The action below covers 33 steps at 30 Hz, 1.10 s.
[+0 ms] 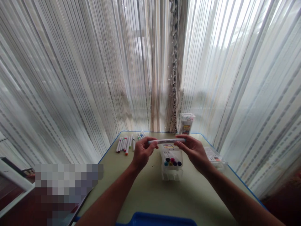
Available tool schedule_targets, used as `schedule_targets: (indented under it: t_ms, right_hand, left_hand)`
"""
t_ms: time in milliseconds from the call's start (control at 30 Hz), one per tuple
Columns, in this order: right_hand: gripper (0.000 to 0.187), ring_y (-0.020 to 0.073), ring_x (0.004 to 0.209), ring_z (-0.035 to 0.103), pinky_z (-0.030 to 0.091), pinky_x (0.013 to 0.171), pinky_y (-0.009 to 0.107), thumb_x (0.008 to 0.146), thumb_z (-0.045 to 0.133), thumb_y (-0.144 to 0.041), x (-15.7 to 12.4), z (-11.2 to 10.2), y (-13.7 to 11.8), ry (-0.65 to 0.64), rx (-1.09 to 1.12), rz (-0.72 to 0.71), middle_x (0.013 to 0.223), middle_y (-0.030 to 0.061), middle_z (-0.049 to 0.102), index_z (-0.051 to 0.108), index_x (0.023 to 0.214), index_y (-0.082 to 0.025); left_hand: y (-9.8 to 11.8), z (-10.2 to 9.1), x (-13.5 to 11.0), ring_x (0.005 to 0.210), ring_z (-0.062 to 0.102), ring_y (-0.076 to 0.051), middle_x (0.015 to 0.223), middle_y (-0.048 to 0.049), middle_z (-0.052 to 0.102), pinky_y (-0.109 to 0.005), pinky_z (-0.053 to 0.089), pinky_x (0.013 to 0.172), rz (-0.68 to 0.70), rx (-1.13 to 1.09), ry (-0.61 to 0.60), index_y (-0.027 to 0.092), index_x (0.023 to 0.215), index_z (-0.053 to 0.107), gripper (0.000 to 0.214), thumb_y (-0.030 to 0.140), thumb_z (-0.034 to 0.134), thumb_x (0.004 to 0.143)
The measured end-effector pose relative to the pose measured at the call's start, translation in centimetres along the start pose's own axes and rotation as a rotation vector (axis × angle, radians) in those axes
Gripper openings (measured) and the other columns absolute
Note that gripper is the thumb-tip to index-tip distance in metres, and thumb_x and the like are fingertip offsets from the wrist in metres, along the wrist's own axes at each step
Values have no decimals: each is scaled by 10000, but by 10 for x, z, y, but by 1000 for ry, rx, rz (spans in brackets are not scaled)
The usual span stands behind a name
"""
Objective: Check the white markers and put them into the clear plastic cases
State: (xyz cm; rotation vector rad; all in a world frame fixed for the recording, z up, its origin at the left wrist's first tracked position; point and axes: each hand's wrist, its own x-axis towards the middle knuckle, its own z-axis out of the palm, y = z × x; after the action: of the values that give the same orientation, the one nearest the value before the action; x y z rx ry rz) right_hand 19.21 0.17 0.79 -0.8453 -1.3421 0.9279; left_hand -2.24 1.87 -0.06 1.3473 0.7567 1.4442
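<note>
A white marker [166, 141] lies level between my two hands, above the table. My left hand [144, 149] pinches its left end, where a bluish tip shows. On the other end, the fingers of my right hand [190, 147] are closed. Below and just behind the marker, a clear plastic case [171, 172] lies with its opening toward me and holds several markers [172, 161] with dark, pink, blue and yellow ends. Left of my left hand, several loose white markers [123, 144] with coloured ends are spread on the table.
The pale green table [145, 194] has a blue edge. An upright clear container [187, 124] stands at the back right, and a clear plastic box [213, 157] lies by the right edge. A blue tray-like piece [162, 219] is at the front. Striped sheer curtains [82, 62] hang behind.
</note>
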Motion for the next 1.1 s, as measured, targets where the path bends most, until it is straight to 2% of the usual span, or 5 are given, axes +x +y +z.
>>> schedule_targets:
  t_ms: [367, 467, 667, 900, 1100]
  right_hand:
    - [302, 128, 585, 517, 408, 535, 272, 852, 699, -451, 4, -3, -3, -11, -33, -59, 703, 28, 679, 753, 952, -171]
    - [301, 138, 606, 548, 429, 548, 277, 811, 741, -456, 4, -2, -3, 3, -22, -57, 709, 33, 687, 750, 908, -172]
    - [322, 162, 646, 617, 467, 575, 284, 682, 855, -437, 3, 0, -3, -4, -3, 1, 712, 27, 700, 721, 827, -183]
    - [306, 121, 560, 497, 364, 513, 264, 827, 730, -456, 4, -2, 2, 23, 21, -14, 672, 47, 703, 753, 874, -155]
    - [335, 124, 574, 516, 372, 517, 263, 864, 695, -475, 5, -3, 5, 32, 112, -3, 713, 59, 727, 763, 971, -165]
  left_hand:
    - [1, -2, 0, 452, 460, -63, 682, -47, 680, -201, 315, 417, 60, -5, 24, 104, 924, 713, 274, 363, 660, 853]
    - [0, -1, 1, 437, 439, -57, 675, -44, 677, -198, 301, 410, 70, 31, 17, 104, 926, 704, 276, 367, 653, 860]
    - [-1, 1, 0, 430, 396, -34, 645, -12, 655, -179, 263, 408, 51, 102, -3, 114, 912, 687, 284, 346, 784, 779]
    - [0, 0, 2, 422, 422, -46, 671, -43, 678, -193, 281, 402, 41, 10, 9, 87, 922, 705, 314, 390, 695, 839]
    - [-3, -2, 3, 434, 456, -66, 667, -53, 684, -199, 307, 405, 31, -67, 26, 83, 969, 692, 369, 435, 638, 872]
